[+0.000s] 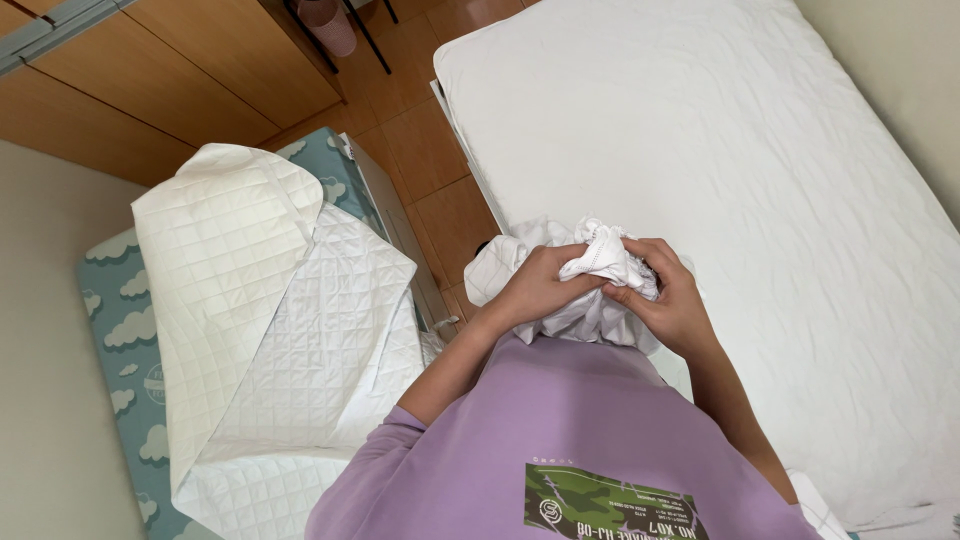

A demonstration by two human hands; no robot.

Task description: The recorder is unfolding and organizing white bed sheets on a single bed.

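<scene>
Both of my hands grip a bunched-up white cloth [600, 258] with a stitched hem, held in front of my chest over the near edge of the bed. My left hand [540, 285] clutches it from the left and below. My right hand [670, 295] pinches the hem from the right. More of the white cloth hangs down between my arms. I wear a purple shirt [570, 430].
A bed with a white fitted sheet [720, 150] fills the right side. At left a quilted white pad [270, 300] lies folded over a teal cloud-patterned mattress [115, 330]. Between them runs tiled floor [430, 170]. Wooden cabinets [180, 70] stand behind.
</scene>
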